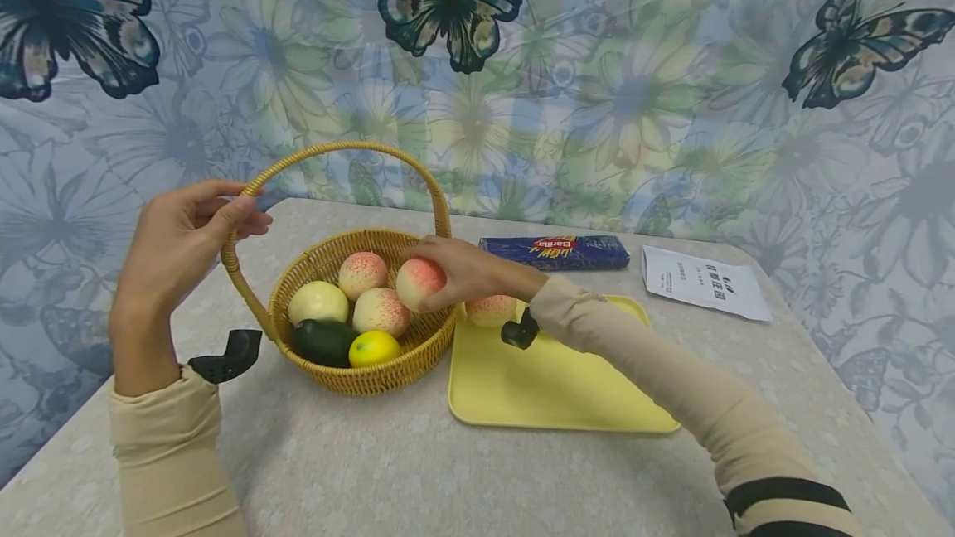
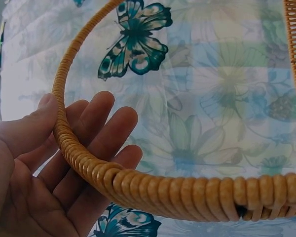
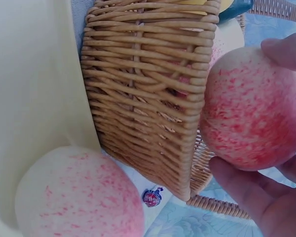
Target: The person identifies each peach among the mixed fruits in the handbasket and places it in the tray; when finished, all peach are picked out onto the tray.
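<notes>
My left hand [image 1: 175, 243] holds the wicker basket's handle [image 2: 133, 187] on its left side, thumb on one side and fingers behind. A red-speckled peach [image 3: 256, 108] is gripped in my right hand [image 1: 470, 270], over the right part of the basket [image 1: 373, 379], just inside its rim. Lying in the basket are two more peaches [image 1: 363, 274], a pale yellow-green round fruit [image 1: 318, 303], a dark green vegetable [image 1: 323, 343] partly hidden, and a lemon [image 1: 375, 348]. Another peach [image 3: 81, 192] sits on the yellow tray [image 1: 552, 388], partly behind my right hand in the head view.
The tray stands right beside the basket. Behind it lie a dark blue Barilla pasta pack [image 1: 555, 253] and a white printed packet [image 1: 705, 282]. A butterfly-patterned cloth [image 1: 477, 131] hangs along the back of the table [image 1: 358, 462].
</notes>
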{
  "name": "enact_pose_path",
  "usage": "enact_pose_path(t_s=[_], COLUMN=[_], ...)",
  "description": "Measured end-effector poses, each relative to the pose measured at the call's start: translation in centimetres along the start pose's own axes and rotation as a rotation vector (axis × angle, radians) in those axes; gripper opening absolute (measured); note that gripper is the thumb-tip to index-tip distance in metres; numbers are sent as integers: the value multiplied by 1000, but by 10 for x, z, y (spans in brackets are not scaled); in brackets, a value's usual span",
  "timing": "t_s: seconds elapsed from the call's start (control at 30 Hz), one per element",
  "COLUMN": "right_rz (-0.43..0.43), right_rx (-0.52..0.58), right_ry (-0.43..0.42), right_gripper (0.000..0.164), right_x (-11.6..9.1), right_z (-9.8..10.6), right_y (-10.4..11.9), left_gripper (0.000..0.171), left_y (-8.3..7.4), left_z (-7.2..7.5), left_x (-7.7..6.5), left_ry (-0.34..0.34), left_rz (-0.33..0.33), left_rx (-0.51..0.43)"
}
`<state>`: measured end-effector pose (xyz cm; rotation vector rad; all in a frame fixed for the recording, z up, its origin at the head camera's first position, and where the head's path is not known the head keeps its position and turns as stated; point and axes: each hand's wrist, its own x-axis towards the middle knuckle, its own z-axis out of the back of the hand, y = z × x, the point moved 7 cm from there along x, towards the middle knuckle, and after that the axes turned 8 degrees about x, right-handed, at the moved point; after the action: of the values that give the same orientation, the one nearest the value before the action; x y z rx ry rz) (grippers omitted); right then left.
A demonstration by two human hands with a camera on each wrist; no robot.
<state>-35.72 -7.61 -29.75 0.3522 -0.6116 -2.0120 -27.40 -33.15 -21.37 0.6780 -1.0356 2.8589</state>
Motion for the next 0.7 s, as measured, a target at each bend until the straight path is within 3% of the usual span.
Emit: enact_pose_path(t_s=[0.2, 0.5, 0.7], right_rz=[-33, -6, -38], right_rx=[138, 166, 198], right_ry=[-30, -46, -56], right_gripper=[70, 67, 71], right_x=[-4, -11, -16], right_z=[0, 2, 4], right_y=[-6, -8, -11], left_gripper=[36, 35, 34], left_y=[1, 1, 2], left_z=[0, 0, 0], left_x=[-1, -1, -1], left_ry=[-2, 2, 5], left_rz=[-2, -12, -4], left_rx=[-2, -6, -4])
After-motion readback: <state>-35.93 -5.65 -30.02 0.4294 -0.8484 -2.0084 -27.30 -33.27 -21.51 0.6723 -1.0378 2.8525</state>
